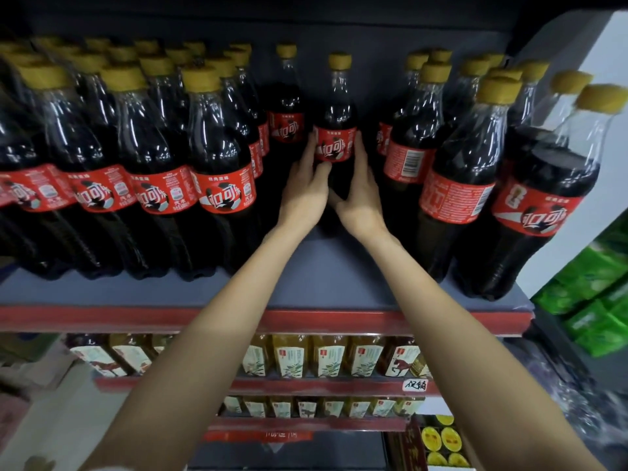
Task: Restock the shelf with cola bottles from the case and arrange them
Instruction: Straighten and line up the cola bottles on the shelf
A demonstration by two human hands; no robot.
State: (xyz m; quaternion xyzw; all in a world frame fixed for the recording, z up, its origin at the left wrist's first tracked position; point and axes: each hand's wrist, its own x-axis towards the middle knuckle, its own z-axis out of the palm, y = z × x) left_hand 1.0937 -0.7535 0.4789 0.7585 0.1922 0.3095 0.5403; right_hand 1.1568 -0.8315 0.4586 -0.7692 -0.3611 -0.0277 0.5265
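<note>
Head view: at frame centre, a cola bottle (335, 130) standing upright on the shelf (306, 280) is gripped between the left hand (304, 188) and right hand (356, 195), fingers curled round its label.

Dim shop, white wall (608, 83) rightward

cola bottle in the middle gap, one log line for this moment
left hand + right hand | grip cola bottle | upright, deep on shelf

We see the left hand (303, 185) and right hand (356, 195) clasping an upright cola bottle (335, 130) from both sides deep in a gap on the shelf (326, 287), with yellow-capped rows (136, 147) left and right of it.
</note>
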